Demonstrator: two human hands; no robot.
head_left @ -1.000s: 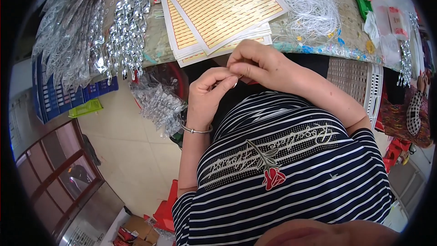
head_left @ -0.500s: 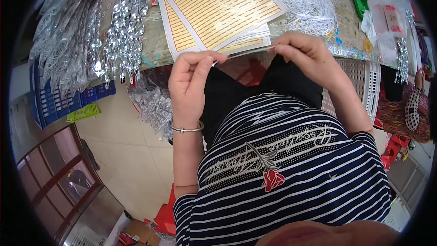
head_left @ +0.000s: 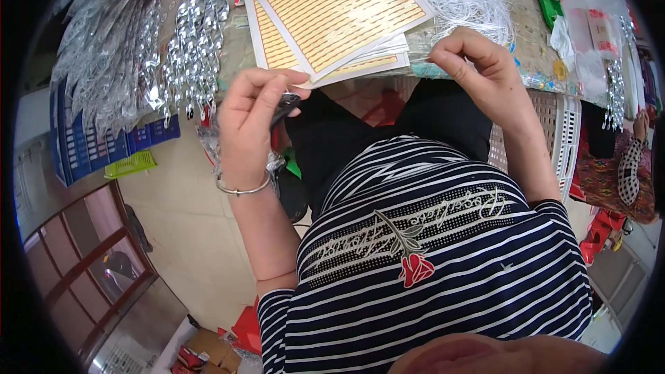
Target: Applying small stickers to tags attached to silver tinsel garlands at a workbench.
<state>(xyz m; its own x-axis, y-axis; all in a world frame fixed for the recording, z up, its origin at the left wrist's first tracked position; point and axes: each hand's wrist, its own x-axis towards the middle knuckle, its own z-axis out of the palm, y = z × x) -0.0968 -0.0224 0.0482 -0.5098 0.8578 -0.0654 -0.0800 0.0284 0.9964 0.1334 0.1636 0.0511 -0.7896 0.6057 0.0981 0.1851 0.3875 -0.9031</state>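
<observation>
My left hand [head_left: 246, 107] is closed in a pinch beside the front edge of the worktable. Just below its fingertips hangs a small shiny dark-and-silver piece [head_left: 285, 102], partly covered by the fingers. My right hand [head_left: 485, 73] is raised over the table edge near the pile of white string [head_left: 467, 3], thumb and forefinger brought together. Whatever is between those fingertips, if anything, is too small to make out. Between my hands lie printed sticker sheets [head_left: 353, 10] with yellow-and-red rows and blue-green round spots, untouched by either hand.
Silver twisted foil ornaments [head_left: 194, 41] and clear-wrapped ones [head_left: 104, 62] droop over the table's left edge. A blue basket [head_left: 83, 152] is below them. White plastic crate [head_left: 564, 142] stands beside my right arm. At far right is another person's checked sleeve [head_left: 629, 173].
My left hand has moved left, and my right hand has lifted slightly up and to the right. The thin strand stretched between them no longer shows. A dark shiny piece now appears under my left fingers.
</observation>
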